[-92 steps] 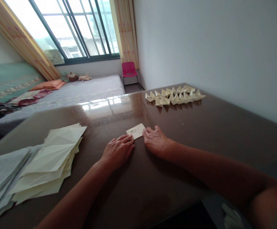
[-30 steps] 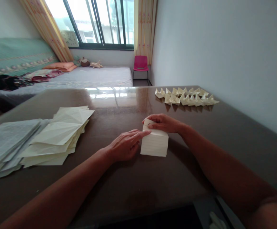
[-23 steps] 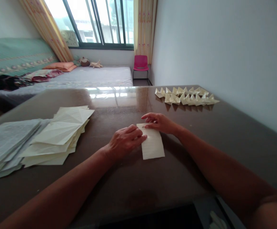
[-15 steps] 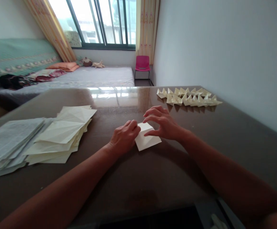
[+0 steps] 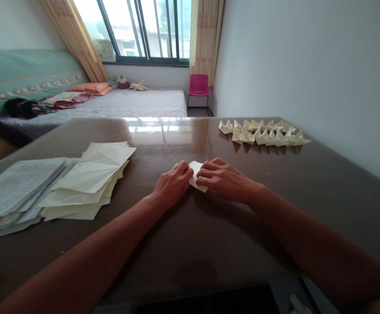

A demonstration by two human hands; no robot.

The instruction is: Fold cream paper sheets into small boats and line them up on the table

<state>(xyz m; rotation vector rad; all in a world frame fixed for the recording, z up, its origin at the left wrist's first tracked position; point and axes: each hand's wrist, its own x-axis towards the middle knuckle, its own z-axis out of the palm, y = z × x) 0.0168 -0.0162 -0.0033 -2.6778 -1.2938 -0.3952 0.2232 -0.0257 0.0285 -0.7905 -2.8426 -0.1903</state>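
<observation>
A small folded sheet of cream paper lies between my two hands over the middle of the brown table. My left hand is closed on its left edge, fingers curled. From the right, my right hand grips the paper's other side with bent fingers, covering much of it. The fingertips hide exactly how the folds run. At the far right stand rows of folded paper boats, pale cream with pointed tips.
To the left lie a pile of creased cream sheets and a stack of greyish printed papers. A wall runs along the right. Beyond the table are a bed and a pink chair.
My right hand has come down and closed on the paper; before, its fingers were spread above it. Less of the paper shows now. The left hand keeps its hold.
</observation>
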